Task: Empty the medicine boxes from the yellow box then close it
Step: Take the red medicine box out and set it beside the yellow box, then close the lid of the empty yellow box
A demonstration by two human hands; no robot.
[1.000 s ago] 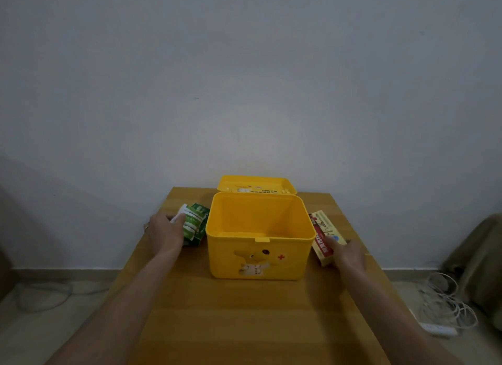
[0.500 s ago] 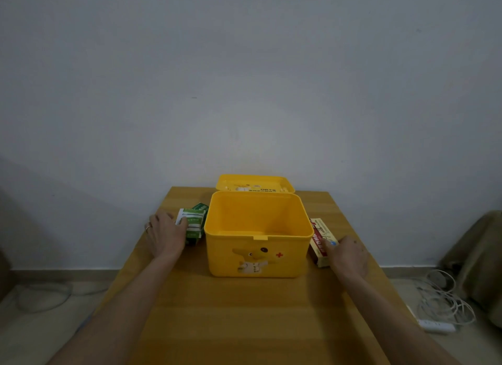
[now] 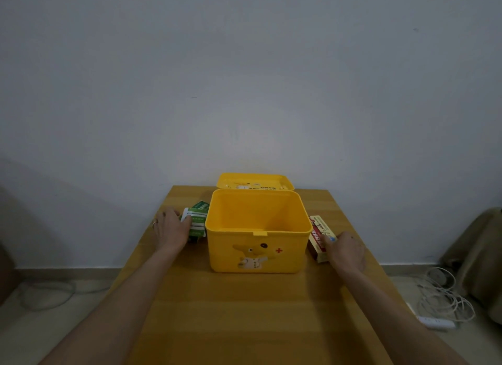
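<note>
The yellow box stands open in the middle of the wooden table, its lid hinged back toward the wall. No medicine box shows inside it. Left of it lie green and white medicine boxes; my left hand lies against them, fingers curled on their left end. Right of the yellow box lies a red and cream medicine box, and my right hand grips its near end with the thumb on top.
The table's far edge meets a plain grey wall. On the floor to the right lie white cables and a power strip, beside a dark brown object. Another cable trails on the floor at left.
Both hands have lowered their medicine boxes onto the table beside the yellow box. The red and cream box now lies flatter. The view has shifted slightly.
</note>
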